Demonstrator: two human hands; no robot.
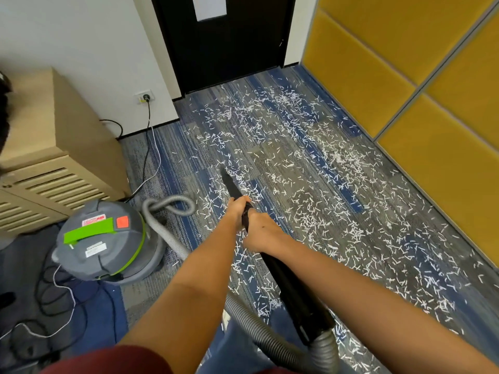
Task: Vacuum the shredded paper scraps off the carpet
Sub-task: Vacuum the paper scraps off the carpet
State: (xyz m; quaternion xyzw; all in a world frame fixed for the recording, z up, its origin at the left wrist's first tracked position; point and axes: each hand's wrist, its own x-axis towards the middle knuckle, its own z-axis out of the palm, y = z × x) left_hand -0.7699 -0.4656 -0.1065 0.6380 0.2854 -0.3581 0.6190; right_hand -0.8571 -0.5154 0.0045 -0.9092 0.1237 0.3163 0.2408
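Gripping the wand (286, 279) with left hand (239, 209) ahead and right hand (260, 233) just behind, tip down on the carpet (175, 163) among the scraps (310, 220); barely begun, seemingly; strewn thick right up to the door (224, 49), so nearly all left.

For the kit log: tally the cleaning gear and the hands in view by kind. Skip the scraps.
Vacuum: 1
Hose: 1
Wand: 1
Hands: 2, left hand and right hand, both gripping the wand
Total: 5
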